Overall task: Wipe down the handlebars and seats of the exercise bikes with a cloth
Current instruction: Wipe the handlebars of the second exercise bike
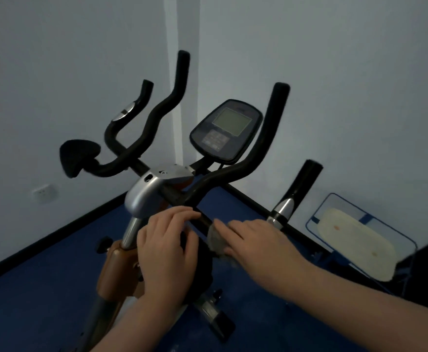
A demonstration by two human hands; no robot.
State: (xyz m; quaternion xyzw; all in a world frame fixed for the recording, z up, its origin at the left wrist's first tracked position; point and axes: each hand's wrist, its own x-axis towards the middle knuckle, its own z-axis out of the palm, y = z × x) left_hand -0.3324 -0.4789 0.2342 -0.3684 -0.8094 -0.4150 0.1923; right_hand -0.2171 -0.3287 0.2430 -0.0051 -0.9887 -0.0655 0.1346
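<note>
An exercise bike with black handlebars [256, 153] fills the middle of the view, its console [227, 129] between the raised bars. My right hand [253, 240] holds a grey cloth [216, 240] against the lower crossbar near the stem. My left hand [167, 240] rests on the bar just left of the cloth, fingers extended over it. A black elbow pad [78, 156] sits at the left end of the bars. The bike's seat is out of view.
The silver stem cover [149, 191] and brown frame [116, 268] stand below the bars. A blue floor meets grey walls in a corner behind. A framed pale panel [355, 240] leans at the right wall. A wall socket [43, 193] is at the left.
</note>
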